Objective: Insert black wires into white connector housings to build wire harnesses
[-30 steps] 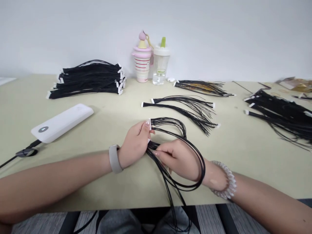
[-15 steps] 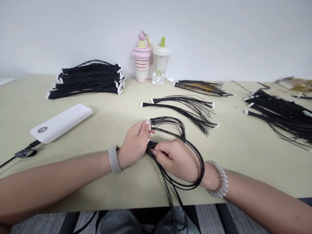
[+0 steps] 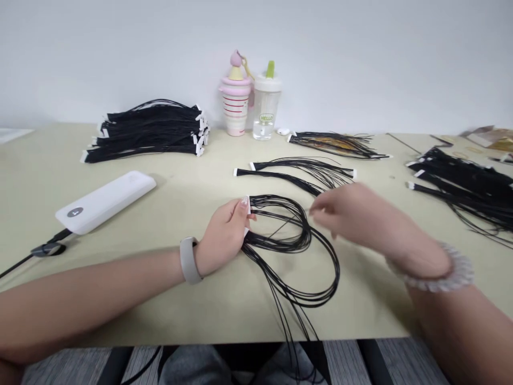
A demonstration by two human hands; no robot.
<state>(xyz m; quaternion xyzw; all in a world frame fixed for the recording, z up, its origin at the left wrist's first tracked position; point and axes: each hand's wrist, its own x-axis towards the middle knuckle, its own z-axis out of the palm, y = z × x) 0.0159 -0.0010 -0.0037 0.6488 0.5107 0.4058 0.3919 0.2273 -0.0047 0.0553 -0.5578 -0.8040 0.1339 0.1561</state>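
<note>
- A pale green table (image 3: 360, 307) is spread with black wire bundles, and a large stack (image 3: 148, 131) is set apart on the left.
- A clear plastic bottle (image 3: 265, 107) is partly filled with water.
- A looped black wire bundle (image 3: 280, 241) lies on the table, pinched at its white connector (image 3: 248, 209) by the left hand (image 3: 223, 235), so that it is anchored.
- The right hand (image 3: 352, 219) is held open, apart from the left, near the loops.

My thin black wires (image 3: 287, 247) end in white plastic connectors (image 3: 248, 206), my plain grey wristband (image 3: 188, 260) lies over the pale khaki desk (image 3: 180, 184), and the cream bottle (image 3: 235, 109) has thin red stripes.
</note>
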